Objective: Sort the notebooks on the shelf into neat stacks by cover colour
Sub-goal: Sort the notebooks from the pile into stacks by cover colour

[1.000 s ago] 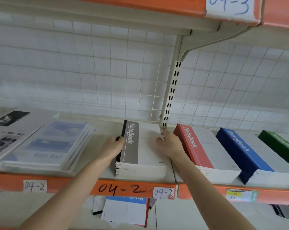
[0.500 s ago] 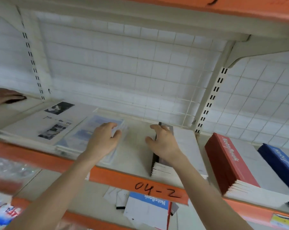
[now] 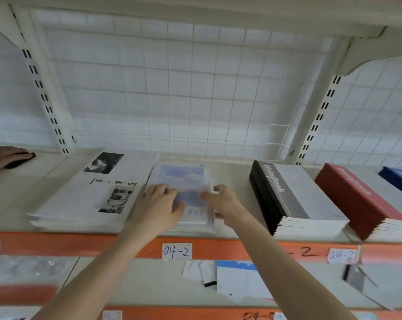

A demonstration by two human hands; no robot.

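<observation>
Sky-blue cloud-print notebooks (image 3: pixel 183 181) — black-spined stack (image 3: pixel 268 195), red-spined stack (image 3: pixel 348 195) — orange shelf edge (image 3: pixel 79 244).

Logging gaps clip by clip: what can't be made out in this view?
Head view:
sky-blue notebook stack: title mostly covered by left hand and right hand.
blue stack: cut off by right edge.
red stack: spine lettering blurred.
another person's hand: cut by left edge; dark thing under it unidentifiable.

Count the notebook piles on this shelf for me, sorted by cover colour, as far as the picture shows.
White photo-cover stack: 1
Sky-blue cloud-cover stack: 1
Black-spined stack: 1
Red-spined stack: 1
Dark blue stack: 1, cut off by the picture's right edge
Total: 5 stacks in view
</observation>
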